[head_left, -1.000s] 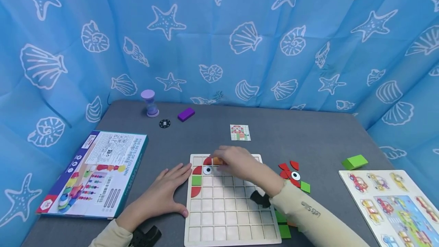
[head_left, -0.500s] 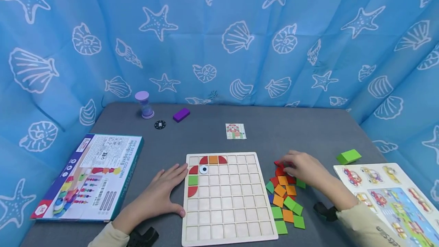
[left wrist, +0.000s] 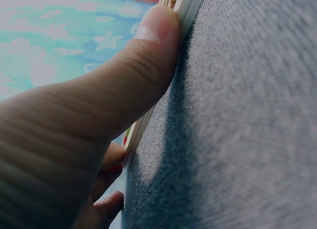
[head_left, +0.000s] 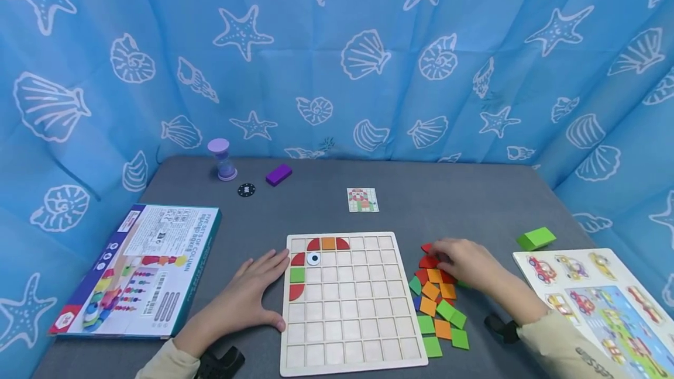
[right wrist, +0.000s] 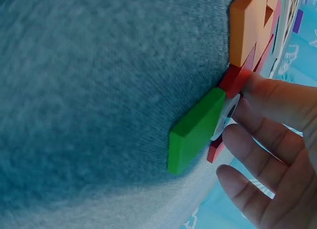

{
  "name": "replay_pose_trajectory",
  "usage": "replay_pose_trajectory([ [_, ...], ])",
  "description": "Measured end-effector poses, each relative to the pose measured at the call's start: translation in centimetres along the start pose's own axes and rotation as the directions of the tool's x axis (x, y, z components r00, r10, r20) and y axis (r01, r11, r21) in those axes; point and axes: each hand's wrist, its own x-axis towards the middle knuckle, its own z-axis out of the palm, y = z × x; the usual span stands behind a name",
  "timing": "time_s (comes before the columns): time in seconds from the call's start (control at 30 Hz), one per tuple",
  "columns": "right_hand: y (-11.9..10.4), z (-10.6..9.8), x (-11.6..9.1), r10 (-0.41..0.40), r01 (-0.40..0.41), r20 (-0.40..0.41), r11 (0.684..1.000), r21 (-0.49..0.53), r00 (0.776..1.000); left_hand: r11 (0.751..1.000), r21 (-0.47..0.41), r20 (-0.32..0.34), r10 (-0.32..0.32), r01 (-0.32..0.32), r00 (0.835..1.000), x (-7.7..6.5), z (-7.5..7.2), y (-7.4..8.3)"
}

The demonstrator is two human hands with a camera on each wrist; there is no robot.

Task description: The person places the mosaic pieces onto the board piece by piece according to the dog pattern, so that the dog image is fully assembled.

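My left hand (head_left: 243,300) lies along the left edge of a wooden grid board (head_left: 363,312), fingers spread, thumb tip at its side. In the board's upper left cells are red quarter-round tiles (head_left: 297,292), a green square tile (head_left: 297,275), an orange tile (head_left: 328,243) and a round eye tile (head_left: 313,258). My right hand (head_left: 468,263) is at the top of a loose tile pile. In the right wrist view, its thumb touches a red tile (right wrist: 234,80), and the loosely bent fingers are close to another eye tile (right wrist: 227,115), beside a green tile (right wrist: 195,132).
A small pattern card (head_left: 363,200) lies behind the board. Further left are a purple block (head_left: 279,175), a black disc (head_left: 246,190) and an hourglass (head_left: 223,159). A box (head_left: 139,271) lies left; a vehicle puzzle (head_left: 560,259) and green block (head_left: 536,238) are right.
My right hand has left the board's top row, moved right to the tile pile and stayed there. A red quarter-round tile now shows right of the orange one. The left hand stays put.
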Motion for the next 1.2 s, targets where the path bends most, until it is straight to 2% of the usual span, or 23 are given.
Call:
replay_pose_trajectory([
  [0.17,0.0,0.1,0.1,0.023,-0.024,0.018,1.0,0.009,1.0,1.0,0.006,0.005,-0.003,0.003,1.0,0.1,0.0,0.0],
  [0.33,-1.0,-0.4,0.4,0.061,-0.06,-0.019,0.997,0.049,0.998,1.0,0.002,0.005,0.005,-0.005,1.0,0.1,0.0,0.0],
  [0.4,-2.2,-0.6,0.9,0.054,-0.051,-0.047,0.997,0.064,0.997,1.0,0.001,-0.002,0.008,-0.008,1.0,0.0,0.0,0.0],
  [0.57,-7.1,-0.7,3.2,-0.056,0.066,-0.098,0.993,0.101,0.994,1.0,0.007,-0.007,0.003,-0.003,1.0,0.0,0.1,-0.2],
  [0.73,-12.6,-0.3,5.8,-0.16,0.166,-0.075,0.981,0.096,0.984,1.0,0.006,0.008,-0.017,0.017,1.0,0.0,0.2,-0.2],
  [0.83,-14.9,0.2,7.1,-0.208,0.213,-0.071,0.974,0.077,0.976,1.0,0.007,0.018,-0.028,0.028,0.999,0.0,0.2,-0.1],
  [0.97,-16.2,0.8,8.4,-0.224,0.228,-0.093,0.973,0.039,0.97,1.0,0.008,0.012,-0.019,0.019,1.0,0.1,0.1,-0.1],
  [1.2,-16.7,0.9,9.4,-0.194,0.195,-0.095,0.981,-0.002,0.976,1.0,-0.003,0.002,0.008,-0.008,1.0,0.1,0.1,-0.2],
])
